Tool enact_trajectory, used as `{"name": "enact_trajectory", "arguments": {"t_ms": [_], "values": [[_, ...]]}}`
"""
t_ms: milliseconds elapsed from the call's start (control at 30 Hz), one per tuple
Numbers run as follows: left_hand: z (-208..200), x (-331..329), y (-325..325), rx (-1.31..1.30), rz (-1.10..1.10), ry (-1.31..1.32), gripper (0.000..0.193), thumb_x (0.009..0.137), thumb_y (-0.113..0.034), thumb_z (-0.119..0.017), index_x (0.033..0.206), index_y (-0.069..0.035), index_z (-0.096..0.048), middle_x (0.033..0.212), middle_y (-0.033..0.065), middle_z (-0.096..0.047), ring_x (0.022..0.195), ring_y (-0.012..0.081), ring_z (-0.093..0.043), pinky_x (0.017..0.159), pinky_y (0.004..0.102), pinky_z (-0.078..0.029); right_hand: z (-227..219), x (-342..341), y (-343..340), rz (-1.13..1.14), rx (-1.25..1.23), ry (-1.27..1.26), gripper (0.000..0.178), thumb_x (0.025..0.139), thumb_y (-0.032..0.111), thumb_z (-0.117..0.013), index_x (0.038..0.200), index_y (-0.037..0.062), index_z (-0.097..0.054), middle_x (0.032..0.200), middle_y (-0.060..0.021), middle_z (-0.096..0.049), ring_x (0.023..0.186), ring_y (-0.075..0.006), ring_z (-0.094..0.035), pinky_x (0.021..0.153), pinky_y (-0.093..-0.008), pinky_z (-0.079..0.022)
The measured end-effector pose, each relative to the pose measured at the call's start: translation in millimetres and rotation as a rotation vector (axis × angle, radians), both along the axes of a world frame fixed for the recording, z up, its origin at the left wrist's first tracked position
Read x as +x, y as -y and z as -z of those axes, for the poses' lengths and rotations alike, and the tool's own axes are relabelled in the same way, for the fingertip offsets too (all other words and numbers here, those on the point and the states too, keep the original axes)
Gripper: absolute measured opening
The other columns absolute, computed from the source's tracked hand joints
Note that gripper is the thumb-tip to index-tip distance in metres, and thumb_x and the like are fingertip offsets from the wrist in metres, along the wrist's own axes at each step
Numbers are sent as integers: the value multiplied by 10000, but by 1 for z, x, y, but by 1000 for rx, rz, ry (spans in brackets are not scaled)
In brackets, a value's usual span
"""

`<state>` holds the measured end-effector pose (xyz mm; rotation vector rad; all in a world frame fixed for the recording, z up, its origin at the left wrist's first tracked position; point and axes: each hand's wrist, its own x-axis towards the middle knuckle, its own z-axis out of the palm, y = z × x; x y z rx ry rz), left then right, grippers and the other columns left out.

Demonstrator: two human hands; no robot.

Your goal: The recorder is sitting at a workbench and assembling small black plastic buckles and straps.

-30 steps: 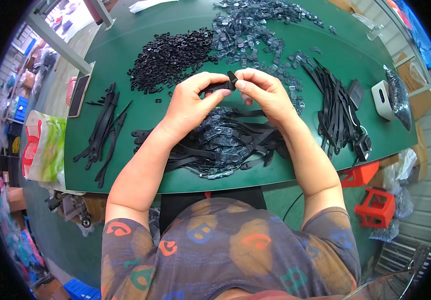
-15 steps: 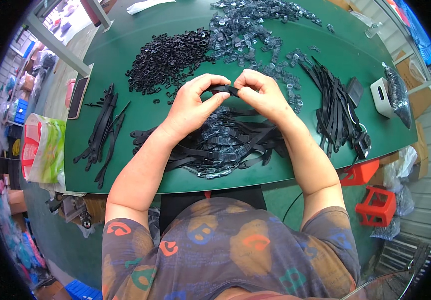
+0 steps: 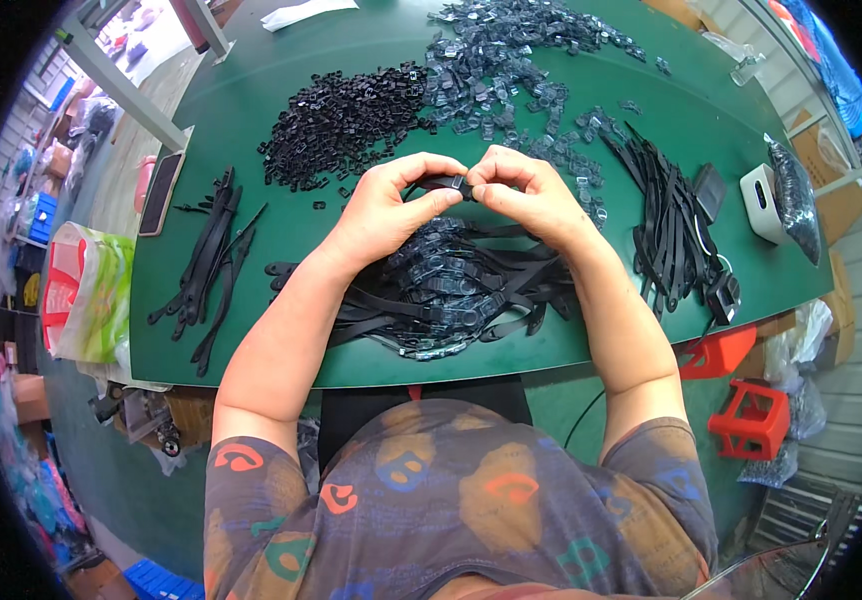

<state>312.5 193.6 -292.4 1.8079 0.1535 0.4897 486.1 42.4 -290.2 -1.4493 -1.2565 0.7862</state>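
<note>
A broad, smooth green tabletop (image 3: 701, 115) with a curved-looking edge is carrying everything. Small black plastic buckles (image 3: 341, 130) are forming a dense pile toward the far side, and translucent smoky-grey plastic clips (image 3: 496, 75) are spreading beside it. A tangled heap of flat black straps and clear clips (image 3: 441, 285) is lying near the front edge. Loose black straps (image 3: 204, 260) are resting at left, beside a dark-screened rectangular phone (image 3: 159, 195); a larger black strap bundle (image 3: 666, 215) is lying at right, near a white rounded container (image 3: 761, 203).
</note>
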Motion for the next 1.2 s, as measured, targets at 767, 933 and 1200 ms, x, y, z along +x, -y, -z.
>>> {"name": "enact_trajectory", "arguments": {"t_ms": [767, 933, 1200], "values": [[-9, -3, 1, 143, -8, 214, 296, 819, -76, -770, 1111, -71, -723, 1109, 50, -642, 1075, 173, -597, 952, 311, -465, 5, -9, -10, 5, 379, 180, 217, 970, 211, -653, 1081, 25, -659, 1125, -19, -600, 1136, -138, -546, 1023, -312, -415], [-17, -2, 17, 425, -262, 207, 308, 784, -95, -795, 1086, -79, -734, 1120, 76, -607, 1091, 213, -575, 939, 341, -473, 6, -1, -4, -23, 214, 113, 173, 1006, 182, -600, 1066, 22, -632, 998, -18, -599, 975, -115, -582, 888, -280, -466], [-7, -1, 6, 250, -257, 197, 138, 808, -103, -793, 934, -75, -745, 992, 34, -671, 964, 190, -607, 870, 318, -492, 4, -18, -4, 172, 117, 211, 169, 968, 202, -664, 1005, 38, -640, 831, 9, -602, 725, -94, -577, 651, -251, -488]]}}
